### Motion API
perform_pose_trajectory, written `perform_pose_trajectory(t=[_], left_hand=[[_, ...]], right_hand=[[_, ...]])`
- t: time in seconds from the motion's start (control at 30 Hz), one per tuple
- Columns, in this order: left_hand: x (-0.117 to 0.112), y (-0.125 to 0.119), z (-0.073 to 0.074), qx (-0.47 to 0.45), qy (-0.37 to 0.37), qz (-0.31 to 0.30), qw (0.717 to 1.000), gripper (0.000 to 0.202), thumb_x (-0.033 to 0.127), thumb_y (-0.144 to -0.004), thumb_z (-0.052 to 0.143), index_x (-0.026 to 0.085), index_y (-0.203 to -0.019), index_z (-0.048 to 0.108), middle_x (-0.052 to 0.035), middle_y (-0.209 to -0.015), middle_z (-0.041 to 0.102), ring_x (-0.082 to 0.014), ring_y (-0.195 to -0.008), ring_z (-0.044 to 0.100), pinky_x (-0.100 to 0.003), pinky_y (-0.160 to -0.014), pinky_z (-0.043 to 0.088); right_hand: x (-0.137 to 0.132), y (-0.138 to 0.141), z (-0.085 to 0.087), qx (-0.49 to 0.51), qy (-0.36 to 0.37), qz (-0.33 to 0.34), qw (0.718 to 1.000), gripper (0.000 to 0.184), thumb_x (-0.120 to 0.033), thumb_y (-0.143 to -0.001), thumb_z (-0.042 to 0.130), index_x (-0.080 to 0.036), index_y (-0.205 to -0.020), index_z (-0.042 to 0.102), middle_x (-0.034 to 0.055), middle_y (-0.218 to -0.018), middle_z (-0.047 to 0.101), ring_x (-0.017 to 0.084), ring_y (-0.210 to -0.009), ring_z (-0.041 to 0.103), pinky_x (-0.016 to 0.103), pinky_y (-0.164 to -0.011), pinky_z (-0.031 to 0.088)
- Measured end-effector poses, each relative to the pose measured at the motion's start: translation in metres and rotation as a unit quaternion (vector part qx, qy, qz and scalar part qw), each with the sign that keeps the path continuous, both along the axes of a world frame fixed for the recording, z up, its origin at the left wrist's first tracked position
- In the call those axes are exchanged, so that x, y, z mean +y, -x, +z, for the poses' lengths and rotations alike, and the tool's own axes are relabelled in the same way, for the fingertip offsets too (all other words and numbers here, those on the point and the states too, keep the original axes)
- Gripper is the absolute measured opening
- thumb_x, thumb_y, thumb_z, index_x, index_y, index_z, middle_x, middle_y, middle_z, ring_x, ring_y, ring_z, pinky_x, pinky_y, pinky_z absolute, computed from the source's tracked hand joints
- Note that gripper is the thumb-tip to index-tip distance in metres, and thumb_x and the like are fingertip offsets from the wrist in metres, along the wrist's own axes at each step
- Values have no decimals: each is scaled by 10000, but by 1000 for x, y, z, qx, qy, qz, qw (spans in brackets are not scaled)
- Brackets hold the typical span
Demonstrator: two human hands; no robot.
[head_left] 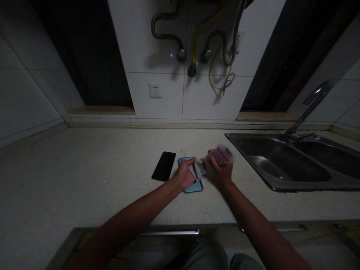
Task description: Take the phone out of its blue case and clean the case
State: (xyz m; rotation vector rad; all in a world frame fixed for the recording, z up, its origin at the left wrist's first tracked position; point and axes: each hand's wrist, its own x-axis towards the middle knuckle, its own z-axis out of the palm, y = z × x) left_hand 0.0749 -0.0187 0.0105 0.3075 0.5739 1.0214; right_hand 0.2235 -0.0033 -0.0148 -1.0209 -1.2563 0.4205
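My left hand (185, 175) is closed on a small light-grey card-like piece (199, 168) with dark print, too dim to read. My right hand (221, 170) grips a small clear plastic bag (221, 155) with a red stripe, blurred by motion. The bag and the grey piece are close together; I cannot tell whether they touch. Under my left hand a light-blue phone case (194, 187) lies on the counter, partly covered. Just left of it rests a smartphone (164, 166) with a black screen, lying flat.
The pale countertop (118, 168) runs along a tiled wall. To the right is a steel double sink (277, 185) with a tap (305, 110). A wall socket (155, 90) and several hoses (195, 41) are at the back. Drawer handles (171, 233) line the front edge.
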Motion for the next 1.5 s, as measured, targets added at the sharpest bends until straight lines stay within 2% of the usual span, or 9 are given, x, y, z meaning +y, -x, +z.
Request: perform_pose_trajectory(t=[0.27,0.4,0.67,0.83,1.0,1.13,1.23,1.37,1.5], left_hand=[[-4,2,11,162,-193,59,966,152,276,-768,702,134,-774,649,-127,-856,752,-217,-737,718,-302,-676,547],[12,21,19,264,-139,126,946,217,291,-823,580,139,-669,596,-49,-580,645,-100,-366,502,-200,-348,284],[32,45,25,144,-6,79,986,192,235,-835,509,148,-666,538,-26,-564,575,-72,-368,444,-162,-339,217],[29,38,25,166,-43,67,983,306,319,-908,464,144,-676,561,-38,-588,599,-92,-378,473,-192,-347,251],[26,34,29,129,-56,57,988,369,329,-961,385,149,-701,574,-45,-623,620,-144,-474,581,-236,-411,374],[27,32,27,85,-65,44,993,342,347,-959,403,149,-748,586,-62,-657,636,-189,-572,641,-263,-470,430],[28,30,25,69,-74,37,994,356,389,-959,425,137,-790,610,-80,-706,658,-201,-631,661,-281,-540,481],[27,27,25,29,-93,29,995,390,391,-977,407,126,-800,630,-114,-777,688,-201,-717,679,-308,-690,537],[25,24,25,26,-82,10,996,329,319,-970,455,107,-809,649,-127,-787,700,-201,-745,684,-317,-765,544]], right_hand=[[16,-26,3,-21,5,-242,970,438,-538,-714,694,-140,-894,668,73,-791,672,210,-690,600,347,-681,486],[19,-34,1,-120,15,-286,950,389,-466,-732,640,-165,-978,646,84,-918,663,229,-796,587,371,-778,468],[26,-43,-6,7,76,-262,962,446,-445,-665,715,-166,-991,594,53,-858,624,215,-738,550,360,-729,454],[22,-44,1,2,-30,-292,956,592,-505,-716,724,-179,-1160,506,97,-1085,580,243,-955,575,417,-870,475],[7,-53,16,-63,-198,-360,909,513,-546,-838,574,-184,-1189,484,139,-1133,522,298,-1071,544,539,-946,452],[1,-46,13,-122,-253,-325,903,401,-462,-813,610,-199,-1097,507,117,-1037,522,303,-1016,543,566,-897,468],[-4,-19,6,-203,-244,-216,923,278,-363,-806,621,-232,-1030,520,66,-942,541,267,-934,567,547,-891,478],[-10,24,0,-248,-137,36,958,351,-318,-855,603,-228,-1183,515,81,-1029,563,204,-821,572,416,-776,517],[-4,35,-4,-124,5,74,990,485,-429,-876,608,-221,-1294,480,80,-1118,555,152,-731,541,333,-690,499]])
